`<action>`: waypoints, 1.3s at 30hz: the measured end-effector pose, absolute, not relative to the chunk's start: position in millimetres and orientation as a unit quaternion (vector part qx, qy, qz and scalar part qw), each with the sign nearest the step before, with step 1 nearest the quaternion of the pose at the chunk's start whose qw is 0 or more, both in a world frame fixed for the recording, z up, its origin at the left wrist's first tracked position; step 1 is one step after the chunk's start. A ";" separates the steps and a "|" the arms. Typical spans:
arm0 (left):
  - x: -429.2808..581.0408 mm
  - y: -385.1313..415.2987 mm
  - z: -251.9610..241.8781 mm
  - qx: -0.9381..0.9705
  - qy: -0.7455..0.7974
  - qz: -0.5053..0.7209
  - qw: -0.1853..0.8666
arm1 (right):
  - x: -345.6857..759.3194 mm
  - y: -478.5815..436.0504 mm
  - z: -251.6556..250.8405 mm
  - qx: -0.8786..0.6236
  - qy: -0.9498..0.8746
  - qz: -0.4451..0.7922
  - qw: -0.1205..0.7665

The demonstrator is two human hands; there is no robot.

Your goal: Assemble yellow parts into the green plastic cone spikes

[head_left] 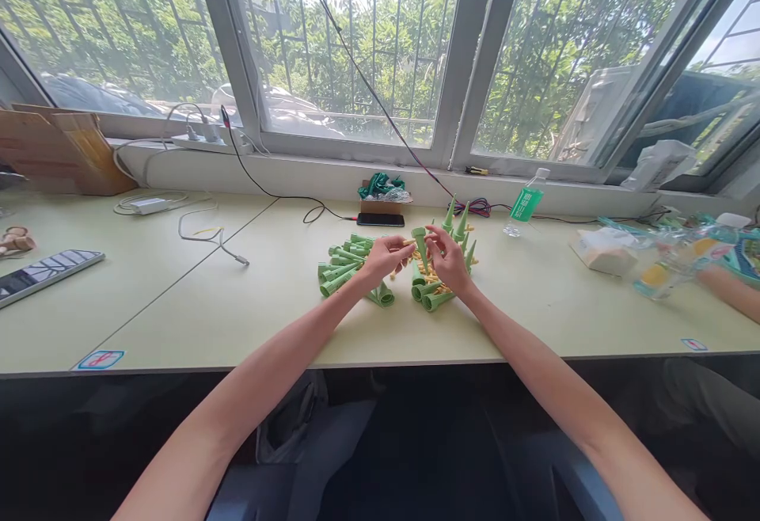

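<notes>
Both my hands meet over a pile of green plastic cones on the pale table (237,307). My left hand (385,257) is closed in a pinch on a small yellow piece at the side of an upright green cone (421,248). My right hand (448,262) is closed on that same cone from the right. Several green cones (341,264) lie stacked to the left of my hands. More cones (432,297) and small yellow pieces (433,275) lie under and right of them, and a few cones (458,224) stand upright behind.
A black phone (380,219) and a small box with green items (381,192) sit behind the pile, a green-labelled bottle (525,204) to the right. Cables and a charger (148,205) lie left. Another person's arm (733,291) and packets occupy the right end.
</notes>
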State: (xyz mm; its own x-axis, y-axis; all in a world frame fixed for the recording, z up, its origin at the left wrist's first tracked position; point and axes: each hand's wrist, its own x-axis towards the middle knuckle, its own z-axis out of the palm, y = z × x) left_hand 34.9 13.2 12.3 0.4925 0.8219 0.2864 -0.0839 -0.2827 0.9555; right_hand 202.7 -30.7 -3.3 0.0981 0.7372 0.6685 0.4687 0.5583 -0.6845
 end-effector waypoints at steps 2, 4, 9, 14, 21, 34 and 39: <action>34.4 13.8 12.7 0.658 0.258 0.411 0.576 | 202.7 -32.2 -2.6 -0.458 -0.663 0.115 0.581; 34.0 14.3 13.0 0.636 0.243 0.401 0.613 | 202.6 -33.6 -1.5 -0.456 -0.666 0.115 0.579; 33.5 15.7 12.4 0.609 0.224 0.379 0.660 | 202.5 -35.3 1.5 -0.438 -0.673 0.131 0.581; 32.7 15.0 12.9 0.607 0.231 0.365 0.667 | 204.1 -33.8 0.1 -0.435 -0.680 0.139 0.573; 32.8 12.6 11.1 0.632 0.247 0.349 0.647 | 208.8 -29.2 -4.0 -0.437 -0.664 0.169 0.583; 30.8 14.1 10.4 0.630 0.223 0.323 0.670 | 216.0 -25.9 -6.1 -0.455 -0.649 0.176 0.584; 30.0 11.2 16.4 0.607 0.229 0.316 0.693 | 215.1 -27.6 -4.3 -0.457 -0.660 0.170 0.572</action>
State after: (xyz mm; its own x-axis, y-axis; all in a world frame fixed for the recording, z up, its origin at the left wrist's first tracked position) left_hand 30.0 11.2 16.4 0.6956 0.7153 0.0666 -0.1605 0.0643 0.9849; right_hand 215.1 -27.6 -4.3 0.0713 0.7979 0.5986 0.4087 0.5241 -0.7472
